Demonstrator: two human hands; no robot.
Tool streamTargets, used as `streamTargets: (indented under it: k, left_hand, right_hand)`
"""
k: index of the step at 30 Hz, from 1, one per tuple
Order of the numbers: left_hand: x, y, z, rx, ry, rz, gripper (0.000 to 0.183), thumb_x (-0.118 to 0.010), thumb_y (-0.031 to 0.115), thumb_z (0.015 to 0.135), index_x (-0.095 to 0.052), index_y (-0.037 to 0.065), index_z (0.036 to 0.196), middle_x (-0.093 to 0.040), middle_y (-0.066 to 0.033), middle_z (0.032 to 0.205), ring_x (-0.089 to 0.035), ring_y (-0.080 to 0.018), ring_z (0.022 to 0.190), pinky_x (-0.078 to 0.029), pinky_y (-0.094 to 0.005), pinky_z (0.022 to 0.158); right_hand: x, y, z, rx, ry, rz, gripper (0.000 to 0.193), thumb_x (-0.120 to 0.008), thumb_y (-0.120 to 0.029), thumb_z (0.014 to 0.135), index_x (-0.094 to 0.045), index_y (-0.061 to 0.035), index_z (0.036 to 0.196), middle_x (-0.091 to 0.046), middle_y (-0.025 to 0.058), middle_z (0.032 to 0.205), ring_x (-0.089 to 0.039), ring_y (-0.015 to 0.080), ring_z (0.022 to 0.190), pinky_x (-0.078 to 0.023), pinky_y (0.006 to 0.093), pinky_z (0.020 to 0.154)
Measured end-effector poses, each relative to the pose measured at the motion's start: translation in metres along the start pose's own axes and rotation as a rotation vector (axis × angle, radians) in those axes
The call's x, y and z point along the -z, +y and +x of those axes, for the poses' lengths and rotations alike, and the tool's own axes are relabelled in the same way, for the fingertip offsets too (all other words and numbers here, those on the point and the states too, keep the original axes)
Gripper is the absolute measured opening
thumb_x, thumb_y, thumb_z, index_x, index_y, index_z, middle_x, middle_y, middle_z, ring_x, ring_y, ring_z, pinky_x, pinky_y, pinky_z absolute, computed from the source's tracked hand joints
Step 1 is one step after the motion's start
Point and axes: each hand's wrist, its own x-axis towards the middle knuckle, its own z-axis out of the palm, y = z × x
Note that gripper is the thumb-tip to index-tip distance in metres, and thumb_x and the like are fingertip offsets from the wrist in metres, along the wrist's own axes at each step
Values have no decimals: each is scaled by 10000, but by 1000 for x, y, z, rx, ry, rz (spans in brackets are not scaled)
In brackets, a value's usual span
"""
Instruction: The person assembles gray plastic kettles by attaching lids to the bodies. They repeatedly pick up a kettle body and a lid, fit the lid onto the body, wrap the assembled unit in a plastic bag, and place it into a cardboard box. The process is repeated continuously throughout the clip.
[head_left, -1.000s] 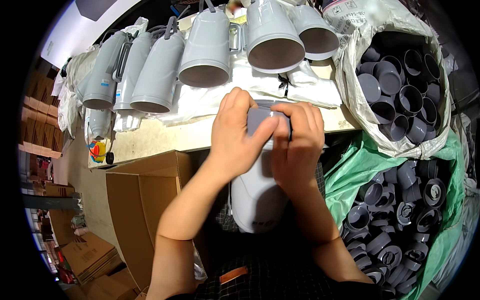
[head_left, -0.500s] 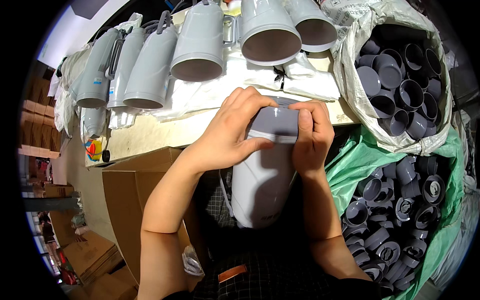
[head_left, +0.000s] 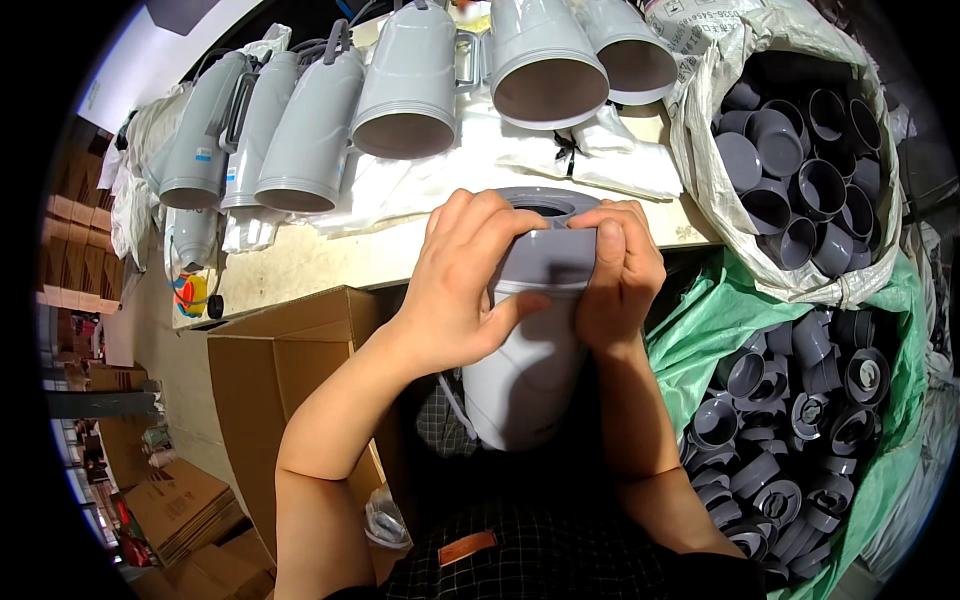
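A light grey thermos jug (head_left: 525,385) stands upright, slightly tilted, in front of my body, its handle strap at the lower left. On its top sits a dark grey collar (head_left: 545,262) with a round opening. My left hand (head_left: 465,275) wraps the collar's left side, thumb pressed low along its front and fingers over the rim. My right hand (head_left: 622,270) grips the right side, thumb at the top edge and fingers curled. The back of the collar is partly hidden by my fingers.
Several grey jug bodies (head_left: 405,85) lie on the table (head_left: 390,250) with open bases facing me. At right, a white sack (head_left: 695,180) holds dark grey cups; below it, a green sack (head_left: 690,340) holds dark lid parts. An open cardboard box (head_left: 265,400) stands at left.
The jug's top has tipped toward me, so the collar's round opening now shows. My hands keep their hold on both sides of the collar.
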Motion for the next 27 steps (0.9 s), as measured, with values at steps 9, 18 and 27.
streamTargets:
  k: [9, 18, 27]
  left_hand:
    - [-9, 24, 2, 26, 64, 127, 517, -814, 157, 705, -563, 38, 1141, -514, -139, 1005, -481, -349, 925, -391, -414, 861]
    - [21, -6, -23, 93, 100, -372, 581, -926, 229, 572, -554, 66, 987, -481, -62, 963, -483, -219, 912, -424, -330, 825]
    - [15, -18, -33, 60, 216, -229, 679, -935, 258, 494, -512, 81, 995, -454, -72, 967, -472, -227, 891, -428, -340, 807]
  right_hand:
    - [1, -6, -4, -91, 21, 15, 263, -473, -88, 1005, -645, 30, 845, -630, 137, 803, -582, 268, 753, -481, 360, 710]
    - [9, 6, 18, -103, -116, 488, 353, -455, -191, 1052, -650, 19, 845, -668, 127, 857, -594, 214, 833, -443, 395, 989]
    - [-17, 12, 0, -186, 8, 549, 442, -388, -241, 1079, -616, 4, 789, -657, 132, 827, -584, 207, 842, -429, 403, 998]
